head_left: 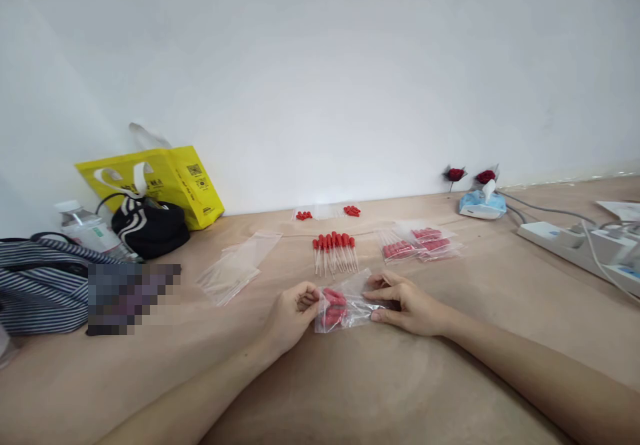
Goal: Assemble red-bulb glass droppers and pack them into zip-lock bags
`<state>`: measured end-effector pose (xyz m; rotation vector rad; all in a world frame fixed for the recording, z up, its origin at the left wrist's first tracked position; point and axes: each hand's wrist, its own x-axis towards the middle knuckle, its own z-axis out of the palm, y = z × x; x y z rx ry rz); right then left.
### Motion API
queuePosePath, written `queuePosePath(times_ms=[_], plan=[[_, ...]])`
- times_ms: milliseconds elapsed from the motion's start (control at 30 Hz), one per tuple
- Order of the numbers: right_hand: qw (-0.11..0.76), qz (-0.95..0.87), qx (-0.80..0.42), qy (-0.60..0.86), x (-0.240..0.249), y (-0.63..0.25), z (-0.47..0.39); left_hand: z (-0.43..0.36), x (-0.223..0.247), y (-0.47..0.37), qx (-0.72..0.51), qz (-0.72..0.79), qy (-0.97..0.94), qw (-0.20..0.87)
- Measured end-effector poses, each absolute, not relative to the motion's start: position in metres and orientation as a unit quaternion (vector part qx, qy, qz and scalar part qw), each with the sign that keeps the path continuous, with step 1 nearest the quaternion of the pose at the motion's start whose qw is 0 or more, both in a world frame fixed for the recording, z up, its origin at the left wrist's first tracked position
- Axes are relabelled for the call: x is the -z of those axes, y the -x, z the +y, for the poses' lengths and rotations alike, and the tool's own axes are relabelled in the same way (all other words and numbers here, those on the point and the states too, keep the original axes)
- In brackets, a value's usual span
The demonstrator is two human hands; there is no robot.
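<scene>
A clear plastic bag (354, 305) with several red-tipped pieces inside lies between my hands, low over the table. My left hand (299, 308) pinches its left end, beside the red tips. At the other end, my right hand (407, 306) holds the clear plastic between thumb and fingers. Just beyond the bag, several loose red-topped sticks (334, 251) lie in a row. Filled clear bags (427, 243) are stacked to the right of them. To the left, flat clear bags (239, 266) overlap one another.
At the back lie more red-tipped pieces (352, 211) in clear plastic. A yellow bag (195, 188), black pouch (150, 228), bottle (87, 225) and striped bag (43, 285) stand at left. At right are a tissue pack (483, 205), dark red flowers (455, 175) and a power strip (560, 248) with cables.
</scene>
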<state>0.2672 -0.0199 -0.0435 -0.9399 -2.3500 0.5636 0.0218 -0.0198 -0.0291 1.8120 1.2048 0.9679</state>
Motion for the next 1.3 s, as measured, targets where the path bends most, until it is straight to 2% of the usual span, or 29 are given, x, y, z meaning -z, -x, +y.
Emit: queuePosePath(times_ms=[200, 400, 533, 733, 933, 1033, 1133, 1300], plan=[[0.295, -0.855, -0.153, 0.397, 0.047, -0.270, -0.020, -0.021, 0.029, -0.017, -0.339, 0.444, -0.748, 0.358], [0.298, -0.868, -0.159, 0.365, 0.049, -0.270, -0.020, -0.023, 0.026, -0.014, -0.306, 0.395, -0.818, 0.285], [0.269, -0.882, -0.150, 0.357, 0.045, -0.270, -0.023, -0.024, 0.024, -0.013, -0.301, 0.390, -0.827, 0.271], [0.224, -0.900, -0.116, 0.356, 0.034, -0.272, -0.027, -0.025, 0.016, -0.007, -0.266, 0.338, -0.848, 0.310], [0.222, -0.903, -0.134, 0.343, 0.039, -0.271, -0.026, -0.019, 0.023, -0.012, -0.289, 0.431, -0.835, 0.183], [0.274, -0.863, -0.150, 0.396, 0.046, -0.269, -0.022, -0.018, 0.020, -0.011, -0.267, 0.407, -0.846, 0.216], [0.330, -0.780, -0.152, 0.509, 0.050, -0.267, -0.016, -0.019, 0.016, -0.008, -0.252, 0.373, -0.855, 0.258], [0.321, -0.716, -0.154, 0.600, 0.048, -0.260, -0.010, -0.022, 0.018, -0.009, -0.270, 0.373, -0.859, 0.226]])
